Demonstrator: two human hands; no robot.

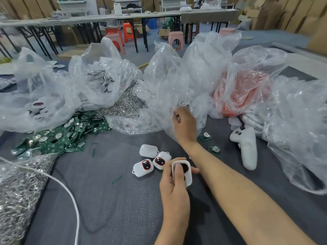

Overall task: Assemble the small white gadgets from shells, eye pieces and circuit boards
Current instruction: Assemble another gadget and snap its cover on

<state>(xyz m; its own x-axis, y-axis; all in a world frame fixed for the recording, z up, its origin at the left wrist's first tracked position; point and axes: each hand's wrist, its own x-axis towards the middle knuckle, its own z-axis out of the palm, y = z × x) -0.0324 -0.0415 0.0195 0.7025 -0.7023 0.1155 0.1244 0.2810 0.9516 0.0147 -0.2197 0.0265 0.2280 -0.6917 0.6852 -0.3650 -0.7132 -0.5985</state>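
My left hand (174,184) holds a white shell (184,172) with a dark eye piece in it, thumb pressed on the dark part. My right hand (184,124) reaches forward into a clear plastic bag (164,89), fingers curled at its opening; what they hold is hidden. Three finished white gadgets (150,160) lie on the grey table just left of the held shell, two showing red-rimmed dark eyes. A heap of green circuit boards (58,137) lies at the left. Two loose boards (205,137) sit right of my right wrist.
A bag of white shells (104,80) stands behind the boards. Metal key rings fill a bag (19,190) at the near left and a pile (123,105) in the middle. A white controller (247,147), a red-filled bag (244,92) and a white cable (70,193) are also on the table.
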